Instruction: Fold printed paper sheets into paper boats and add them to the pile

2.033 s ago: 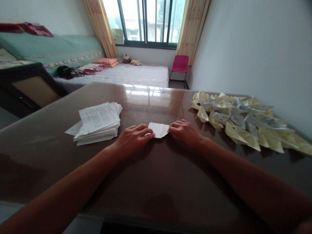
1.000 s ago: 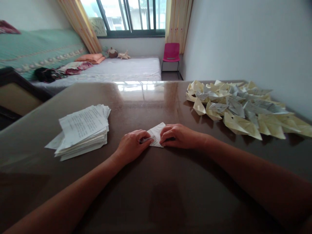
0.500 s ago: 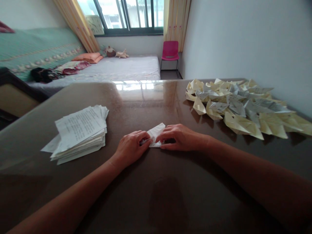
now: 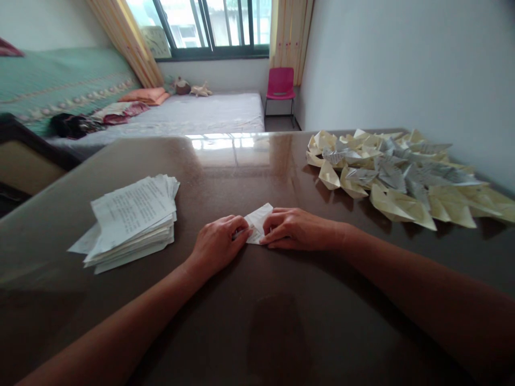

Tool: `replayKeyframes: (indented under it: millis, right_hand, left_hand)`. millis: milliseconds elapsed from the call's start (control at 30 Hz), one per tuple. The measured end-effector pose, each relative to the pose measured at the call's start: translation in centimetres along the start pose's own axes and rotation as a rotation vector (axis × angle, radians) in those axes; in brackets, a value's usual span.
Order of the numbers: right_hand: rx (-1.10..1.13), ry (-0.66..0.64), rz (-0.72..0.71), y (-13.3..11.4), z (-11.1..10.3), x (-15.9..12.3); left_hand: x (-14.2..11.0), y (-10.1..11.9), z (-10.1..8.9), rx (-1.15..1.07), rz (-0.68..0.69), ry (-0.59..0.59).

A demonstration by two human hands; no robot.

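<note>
Two bare hands meet at one small piece of folded paper [image 4: 258, 216] over the brown, glossy table [image 4: 217, 311]. The paper lies directly between them, just beyond the fingertips of each, with a pale corner pointing away from the person and slightly to the right. Its left part runs under the left hand [image 4: 219, 238], whose thumb and curled fingers are pinched together on it; a bit of the paper shows in the gap inside that curl. The right hand [image 4: 295, 228] covers the paper's right side, its thumb and bent fingers closed on the lower right edge. The fingertips of the two hands are near each other but apart, with a white strip of paper visible between. Whether the paper's underside touches the table all along cannot be told, since the fingers hide much of it.

Well apart from the paper, to the left of the left hand, is a stack of sheets [image 4: 132, 220], uneven at the edges, with print on the top one. Farther off, to the right and beyond the right hand, many cream and grey paper boats [image 4: 392, 174] crowd together on the table near the wall [image 4: 386, 64].
</note>
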State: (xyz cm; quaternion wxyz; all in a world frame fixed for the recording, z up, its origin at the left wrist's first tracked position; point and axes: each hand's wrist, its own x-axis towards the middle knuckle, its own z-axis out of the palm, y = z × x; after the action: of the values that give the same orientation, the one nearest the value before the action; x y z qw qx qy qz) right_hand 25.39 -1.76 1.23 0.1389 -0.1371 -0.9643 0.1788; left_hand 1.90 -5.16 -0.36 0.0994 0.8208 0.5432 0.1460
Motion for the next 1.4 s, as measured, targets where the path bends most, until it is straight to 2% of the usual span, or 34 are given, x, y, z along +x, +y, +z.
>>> replayKeyframes:
  millis: [200, 300, 367, 433, 533, 600, 733, 833, 900, 1167, 1267, 1400]
  right_hand:
    - [-0.048, -0.037, -0.036, -0.5, -0.4, 0.2]
    - [-0.11, -0.067, -0.054, -1.0, -0.6, 0.4]
    - [-0.162, -0.082, -0.046, -1.4, -0.7, 0.5]
    - [-0.215, -0.096, -0.02, -1.8, -0.8, 0.5]
    - [-0.277, -0.113, 0.032, -2.5, -1.0, 0.3]
    - [-0.287, -0.119, 0.054, -2.6, -1.1, 0.1]
    - [-0.217, -0.1, 0.027, -1.6, -0.8, -0.2]
    - [-0.141, -0.03, 0.005, -0.3, -0.3, -0.4]
    - [-0.161, -0.002, 0.046, 0.2, 0.0, -0.5]
    - [-0.43, 0.022, 0.226, 0.1, 0.6, -0.5]
    - [-0.437, 0.046, 0.288, 0.3, 1.0, -0.6]
    - [-0.399, 0.074, 0.299, 0.5, 1.2, -1.0]
  left_hand:
    - [0.0, 0.0, 0.3, 0.07, 0.022, 0.042]
    - [-0.1, -0.3, 0.4, 0.123, 0.066, 0.124]
    - [-0.1, -0.5, 0.4, 0.172, 0.168, 0.186]
    - [-0.2, -0.8, 0.3, 0.212, 0.331, 0.195]
    - [-0.5, -0.7, 0.0, 0.268, 0.525, 0.134]
    - [-1.0, -0.1, -0.3, 0.355, 0.565, 0.072]
    - [-2.2, 2.0, -1.2, 0.566, 0.484, -0.076]
    - [-2.8, 3.5, -1.9, 0.635, 0.427, -0.172]
    - [-3.0, 4.2, -2.2, 0.649, 0.414, -0.212]
    - [-2.5, 5.6, -1.8, 0.694, 0.33, -0.173]
    - [-1.4, 6.5, -1.5, 0.752, 0.302, -0.215]
    - [-0.5, 7.8, -1.4, 0.777, 0.302, -0.25]
